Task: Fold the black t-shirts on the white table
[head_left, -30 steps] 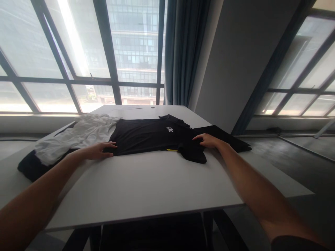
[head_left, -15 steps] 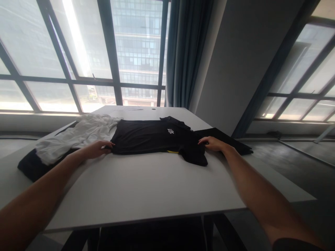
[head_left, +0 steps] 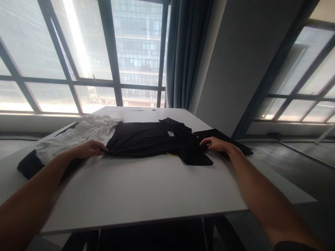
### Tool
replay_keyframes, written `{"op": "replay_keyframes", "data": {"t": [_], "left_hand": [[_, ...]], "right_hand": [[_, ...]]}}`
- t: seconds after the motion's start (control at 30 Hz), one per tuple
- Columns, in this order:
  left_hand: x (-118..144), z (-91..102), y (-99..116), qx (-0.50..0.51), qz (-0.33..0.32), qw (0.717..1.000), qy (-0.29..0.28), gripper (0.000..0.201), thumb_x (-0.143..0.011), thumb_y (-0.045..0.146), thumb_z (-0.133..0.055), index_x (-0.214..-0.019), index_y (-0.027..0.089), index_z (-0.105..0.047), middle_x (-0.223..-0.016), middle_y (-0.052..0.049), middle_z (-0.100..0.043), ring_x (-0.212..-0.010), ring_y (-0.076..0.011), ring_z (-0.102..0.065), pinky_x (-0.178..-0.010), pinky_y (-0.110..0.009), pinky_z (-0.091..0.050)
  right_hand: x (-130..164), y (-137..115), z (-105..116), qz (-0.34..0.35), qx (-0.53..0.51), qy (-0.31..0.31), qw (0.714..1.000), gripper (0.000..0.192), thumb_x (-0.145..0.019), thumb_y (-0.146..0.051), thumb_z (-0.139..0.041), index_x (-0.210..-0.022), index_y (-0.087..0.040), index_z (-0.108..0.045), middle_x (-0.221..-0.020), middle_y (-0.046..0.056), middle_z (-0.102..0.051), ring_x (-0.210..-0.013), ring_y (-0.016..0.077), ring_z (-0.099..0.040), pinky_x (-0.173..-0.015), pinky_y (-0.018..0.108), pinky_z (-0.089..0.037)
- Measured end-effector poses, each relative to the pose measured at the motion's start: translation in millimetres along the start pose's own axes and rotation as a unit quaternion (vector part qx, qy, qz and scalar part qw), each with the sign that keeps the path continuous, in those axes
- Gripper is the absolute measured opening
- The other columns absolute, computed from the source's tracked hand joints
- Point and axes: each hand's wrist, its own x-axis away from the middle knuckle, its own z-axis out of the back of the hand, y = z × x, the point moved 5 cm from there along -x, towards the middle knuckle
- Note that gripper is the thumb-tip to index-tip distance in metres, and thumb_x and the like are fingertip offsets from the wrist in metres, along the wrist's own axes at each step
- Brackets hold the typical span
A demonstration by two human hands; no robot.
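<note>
Black T-shirt (head_left: 146, 139), small white chest print; white garment (head_left: 75, 136); white table (head_left: 141, 188); blue-grey curtain (head_left: 183, 52).

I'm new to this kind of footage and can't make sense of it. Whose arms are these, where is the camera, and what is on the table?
There is no machine here: a person wears a camera on the head, looking forward and down, so both arms are their own. On the white table lies a black T-shirt spread flat, with a small white print on the chest. The left hand pinches its hem end; the right hand grips the cloth by the sleeve. A white garment lies crumpled to the left, and another dark garment lies to the right. Behind are big windows and a curtain.
</note>
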Motion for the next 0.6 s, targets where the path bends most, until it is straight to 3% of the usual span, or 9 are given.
{"op": "replay_keyframes", "data": {"t": [0.13, 0.27, 0.33, 0.43, 0.6], "left_hand": [[0.1, -0.9, 2.0, -0.005, -0.006, 1.0, -0.001, 0.055, -0.066, 0.061, -0.069, -0.098, 0.017, -0.078, -0.091, -0.008, -0.078, -0.087, -0.0256, -0.067, -0.082, -0.036, -0.052], [2.5, 0.4, 6.3, 0.021, -0.001, 1.0, 0.014, 0.053, -0.064, 0.062, -0.072, -0.095, 0.02, -0.079, -0.09, -0.006, -0.078, -0.086, -0.025, -0.068, -0.083, -0.035, -0.053], [3.1, 1.2, 8.0, 0.04, -0.001, 0.999, 0.022, 0.052, -0.062, 0.062, -0.074, -0.094, 0.021, -0.079, -0.092, -0.007, -0.079, -0.089, -0.0257, -0.069, -0.086, -0.035, -0.054], [3.5, 2.7, 8.3, 0.07, -0.01, 0.997, 0.031, 0.051, -0.06, 0.06, -0.077, -0.092, 0.021, -0.079, -0.099, -0.008, -0.079, -0.096, -0.0265, -0.069, -0.092, -0.036, -0.052], [4.4, 3.4, -2.2, 0.082, 0.018, 0.996, -0.007, 0.043, -0.053, 0.053, -0.081, -0.083, 0.022, -0.08, -0.084, -0.004, -0.077, -0.086, -0.0236, -0.069, -0.087, -0.034, -0.054]], "right_hand": [[2.1, -24.3, -6.1, 0.022, 0.022, -0.023, 0.999, 0.059, -0.053, -0.016, -0.075, -0.112, -0.023, -0.075, -0.12, 0.007, -0.071, -0.121, 0.0338, -0.057, -0.108, 0.04, -0.041], [10.9, -50.5, -6.2, 0.091, -0.058, -0.031, 0.994, 0.04, -0.063, -0.04, -0.079, -0.099, -0.021, -0.078, -0.125, 0.007, -0.068, -0.121, 0.0317, -0.057, -0.107, 0.041, -0.04], [14.9, -56.3, -4.9, 0.097, -0.111, -0.025, 0.989, 0.045, -0.07, -0.058, -0.074, -0.091, -0.018, -0.077, -0.118, 0.009, -0.07, -0.112, 0.0292, -0.06, -0.1, 0.039, -0.044], [17.4, -52.9, -3.5, 0.067, -0.16, -0.004, 0.985, 0.061, -0.067, -0.073, -0.071, -0.085, -0.015, -0.074, -0.091, 0.009, -0.072, -0.091, 0.0236, -0.063, -0.087, 0.036, -0.047], [13.0, -35.3, -8.9, 0.038, -0.161, -0.039, 0.985, 0.059, -0.06, -0.071, -0.078, -0.072, -0.014, -0.067, -0.072, 0.003, -0.065, -0.07, 0.0161, -0.057, -0.071, 0.03, -0.045]]}}
